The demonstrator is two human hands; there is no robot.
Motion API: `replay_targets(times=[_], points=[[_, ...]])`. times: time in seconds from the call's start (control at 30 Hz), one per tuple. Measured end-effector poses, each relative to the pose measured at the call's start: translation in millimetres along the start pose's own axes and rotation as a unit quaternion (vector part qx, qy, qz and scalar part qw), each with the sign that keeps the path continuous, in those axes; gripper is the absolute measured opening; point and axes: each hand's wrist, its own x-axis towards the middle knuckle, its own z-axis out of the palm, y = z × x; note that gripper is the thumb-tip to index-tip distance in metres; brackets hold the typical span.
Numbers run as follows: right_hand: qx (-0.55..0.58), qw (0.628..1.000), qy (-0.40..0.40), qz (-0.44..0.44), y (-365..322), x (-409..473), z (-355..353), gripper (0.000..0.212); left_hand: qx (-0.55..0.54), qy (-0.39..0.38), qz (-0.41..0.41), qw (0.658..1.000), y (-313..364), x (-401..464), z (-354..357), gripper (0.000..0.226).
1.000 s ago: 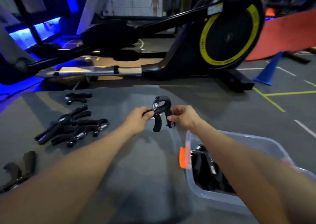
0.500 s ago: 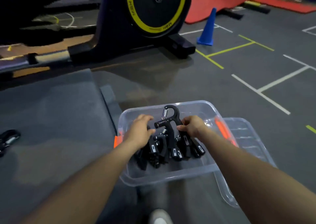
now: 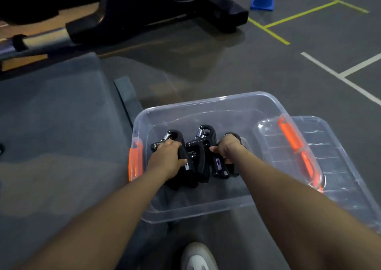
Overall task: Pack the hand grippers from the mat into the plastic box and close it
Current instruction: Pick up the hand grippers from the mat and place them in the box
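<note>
Box [image 3: 208, 212]: clear, lidless; grippers [image 3: 201, 156] bunched inside, handles toward wearer; left hand [image 3: 167, 158] curled round leftmost gripper; right hand [image 3: 227, 149] gripping rightmost; lid [image 3: 338, 162] just right of box, nearer right hand.

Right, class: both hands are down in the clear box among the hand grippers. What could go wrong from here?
1. The hand grippers lie bunched with handles and springs overlapping; one may snag on another as the left hand and right hand let go.
2. They stand rather than lie flat in the plastic box, so the lid, lying beside it, might not seat.
</note>
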Motion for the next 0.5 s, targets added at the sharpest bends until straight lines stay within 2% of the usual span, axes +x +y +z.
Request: replay_targets(times=[0.07, 0.1, 0.3, 0.5], points=[[-0.051, 0.998, 0.034, 0.013, -1, 5, 7, 0.042, -0.007, -0.006, 0.003, 1.0, -1, 0, 3, 0.055], [-0.05, 0.998, 0.047, 0.01, -1, 3, 8, 0.044, -0.013, -0.005, 0.002, 1.0, -1, 1, 4, 0.054], [-0.099, 0.989, 0.099, -0.041, -2, -2, 10, 0.033, -0.021, 0.022, 0.001, 1.0, 0, 3, 6, 0.051], [-0.209, 0.969, 0.09, -0.093, -3, -14, 13, 0.026, -0.018, 0.012, 0.002, 1.0, -1, 1, 2, 0.053]])
